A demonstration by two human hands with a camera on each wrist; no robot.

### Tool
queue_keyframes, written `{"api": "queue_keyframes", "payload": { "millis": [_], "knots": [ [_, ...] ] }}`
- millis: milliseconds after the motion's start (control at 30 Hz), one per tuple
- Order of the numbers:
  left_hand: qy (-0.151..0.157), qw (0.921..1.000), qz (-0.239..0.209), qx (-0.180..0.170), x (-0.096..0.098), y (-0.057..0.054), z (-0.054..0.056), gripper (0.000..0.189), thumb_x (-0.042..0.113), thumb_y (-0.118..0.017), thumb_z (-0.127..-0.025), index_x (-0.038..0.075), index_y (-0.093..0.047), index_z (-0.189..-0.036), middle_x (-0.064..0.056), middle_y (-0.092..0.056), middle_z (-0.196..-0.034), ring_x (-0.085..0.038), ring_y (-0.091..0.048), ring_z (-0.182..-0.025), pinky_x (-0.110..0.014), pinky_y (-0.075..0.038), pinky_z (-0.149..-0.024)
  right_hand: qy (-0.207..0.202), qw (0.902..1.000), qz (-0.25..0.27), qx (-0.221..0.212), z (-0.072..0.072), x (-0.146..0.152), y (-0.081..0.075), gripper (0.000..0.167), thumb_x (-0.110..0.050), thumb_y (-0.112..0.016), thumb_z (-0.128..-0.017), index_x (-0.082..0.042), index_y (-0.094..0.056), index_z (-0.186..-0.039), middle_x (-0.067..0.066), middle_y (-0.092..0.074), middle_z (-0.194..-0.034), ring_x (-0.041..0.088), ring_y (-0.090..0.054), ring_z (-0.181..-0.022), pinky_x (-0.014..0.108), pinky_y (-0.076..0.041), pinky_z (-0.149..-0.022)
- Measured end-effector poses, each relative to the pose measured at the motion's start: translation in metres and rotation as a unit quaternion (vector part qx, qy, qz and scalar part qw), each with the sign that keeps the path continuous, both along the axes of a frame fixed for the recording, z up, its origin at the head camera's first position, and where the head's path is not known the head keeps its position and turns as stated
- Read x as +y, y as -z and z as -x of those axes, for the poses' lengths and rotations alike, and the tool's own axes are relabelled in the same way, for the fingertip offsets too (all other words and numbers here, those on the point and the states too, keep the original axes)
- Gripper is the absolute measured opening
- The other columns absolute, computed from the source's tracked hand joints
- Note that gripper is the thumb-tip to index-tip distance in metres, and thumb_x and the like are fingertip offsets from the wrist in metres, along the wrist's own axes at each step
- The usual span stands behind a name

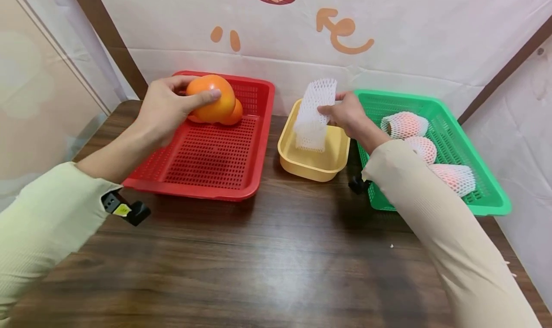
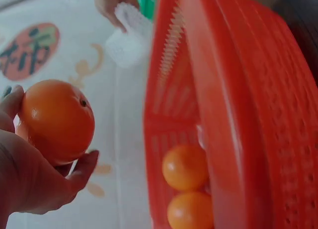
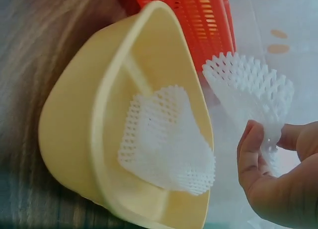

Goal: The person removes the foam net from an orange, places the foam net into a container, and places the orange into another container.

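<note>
left hand: grip curled round glossy round orange fruit, above red perforated plastic basket | right hand: grip pinching white foam-mesh sleeve, over yellow plastic tub | second white foam-mesh sleeve: inside tub | wood-grain worktop: beneath all

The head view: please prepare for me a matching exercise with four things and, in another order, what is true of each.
1. left hand
2. right hand
3. yellow container
4. green basket

A. contains net-wrapped pieces
B. pinches a white foam net
C. holds an orange fruit
D. stands beside the red basket

Pairs: 1-C, 2-B, 3-D, 4-A
</note>
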State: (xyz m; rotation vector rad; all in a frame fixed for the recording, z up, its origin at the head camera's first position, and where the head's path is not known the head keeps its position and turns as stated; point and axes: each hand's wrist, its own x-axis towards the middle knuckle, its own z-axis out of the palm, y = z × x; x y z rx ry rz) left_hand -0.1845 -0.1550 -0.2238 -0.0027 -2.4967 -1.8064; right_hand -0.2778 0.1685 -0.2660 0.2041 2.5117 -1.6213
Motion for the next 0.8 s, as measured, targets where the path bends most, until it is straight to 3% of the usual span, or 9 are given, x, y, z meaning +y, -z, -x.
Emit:
{"api": "queue_keyframes", "payload": {
  "millis": [200,400,467,633,700,800],
  "knots": [
    [-0.025,0.9986,0.043,-0.017,-0.018,0.011,0.022,0.070,0.043,-0.080,-0.075,0.006,-0.058,-0.130,-0.002,-0.057,-0.110,-0.014,-0.050,-0.093,-0.019,-0.045,-0.074,-0.002,0.9996,-0.024,-0.015,0.013,-0.007,0.011,0.033,-0.007,-0.065,-0.090,0.004,-0.055,-0.119,0.011,-0.060,-0.110,0.021,-0.063,-0.094,0.033,-0.053,-0.083],
    [-0.025,0.9938,0.092,-0.057,-0.034,0.019,0.036,0.082,0.051,-0.076,-0.076,0.006,-0.049,-0.139,-0.006,-0.051,-0.123,-0.016,-0.043,-0.103,-0.026,-0.042,-0.083,0.019,0.9937,-0.110,-0.003,0.020,-0.014,0.027,0.049,-0.008,-0.070,-0.086,0.003,-0.040,-0.124,0.015,-0.052,-0.111,0.017,-0.061,-0.071,0.033,-0.056,-0.075],
    [-0.019,0.9912,0.111,-0.069,-0.038,0.022,0.039,0.087,0.054,-0.074,-0.075,0.007,-0.044,-0.142,-0.009,-0.048,-0.129,-0.020,-0.043,-0.107,-0.030,-0.042,-0.086,0.021,0.9884,-0.150,0.010,0.021,-0.017,0.031,0.058,-0.008,-0.072,-0.084,0.002,-0.035,-0.127,0.019,-0.050,-0.114,0.021,-0.062,-0.073,0.035,-0.056,-0.074],
    [-0.004,0.9843,0.160,-0.075,-0.044,0.030,0.046,0.091,0.057,-0.072,-0.076,0.006,-0.040,-0.145,-0.014,-0.043,-0.138,-0.028,-0.039,-0.116,-0.035,-0.041,-0.090,0.010,0.9613,-0.269,0.058,0.018,-0.023,0.041,0.067,-0.013,-0.076,-0.081,-0.001,-0.030,-0.128,0.024,-0.048,-0.122,0.035,-0.055,-0.103,0.041,-0.048,-0.088],
    [0.000,0.9811,0.180,-0.071,-0.046,0.034,0.049,0.090,0.055,-0.072,-0.077,0.004,-0.041,-0.144,-0.016,-0.043,-0.137,-0.030,-0.039,-0.117,-0.037,-0.041,-0.091,0.014,0.9526,-0.295,0.073,0.016,-0.026,0.046,0.065,-0.015,-0.076,-0.080,-0.003,-0.032,-0.126,0.023,-0.044,-0.125,0.038,-0.050,-0.107,0.043,-0.044,-0.090],
    [0.009,0.9752,0.209,-0.071,-0.047,0.041,0.053,0.090,0.053,-0.073,-0.078,0.000,-0.040,-0.143,-0.019,-0.044,-0.137,-0.032,-0.042,-0.116,-0.040,-0.042,-0.092,0.035,0.9511,-0.297,0.077,0.014,-0.029,0.054,0.063,-0.015,-0.072,-0.083,-0.004,-0.030,-0.128,0.022,-0.032,-0.129,0.039,-0.048,-0.102,0.046,-0.044,-0.084]
  ]
}}
